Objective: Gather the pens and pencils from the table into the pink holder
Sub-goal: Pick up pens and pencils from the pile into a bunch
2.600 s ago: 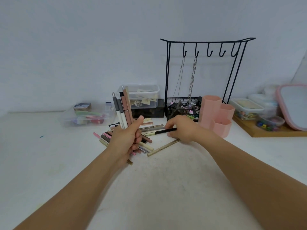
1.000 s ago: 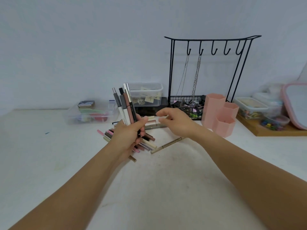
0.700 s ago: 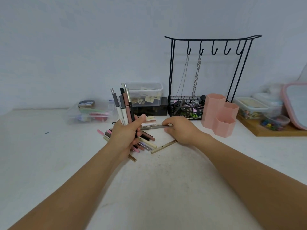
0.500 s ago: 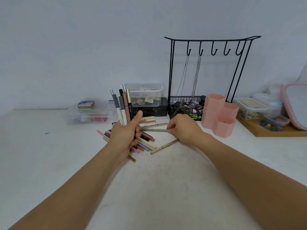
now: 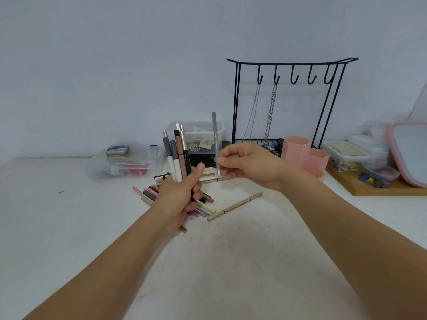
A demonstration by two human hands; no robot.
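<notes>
A plain pale wall rises behind a white table whose surface shows faint smudges. Against the wall stand a black wire rack with hooks and hanging chains, and clear plastic boxes. A wooden tray with small containers sits at the right edge, under soft, even light.
</notes>
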